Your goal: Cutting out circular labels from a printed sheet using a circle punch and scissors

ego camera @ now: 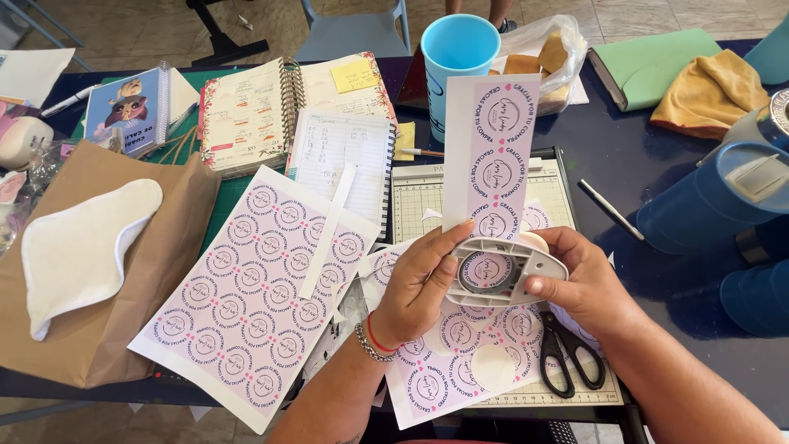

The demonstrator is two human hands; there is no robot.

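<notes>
Two hands are gripping one grey circle punch (503,271), which is sitting between them just above the tabletop (649,164), its flat underside turned up toward the camera. A long strip of round pink labels (493,156) is running through the punch, its long axis standing nearly upright and rising away from the person; one label is showing centred in the punch's round window. The left hand (419,284) is lying to the left of the punch, fingers (452,238) curled and clamping its upper left edge where the strip enters. The right hand (579,284) is equally close on the other side, thumb pressing the punch's right corner, fingers wrapped behind it. Under the hands, a partly cut label sheet (448,362) is lying on a paper trimmer (427,189), with black scissors (567,353) just beside the right wrist. A full sheet of labels (246,304) is lying further left.
</notes>
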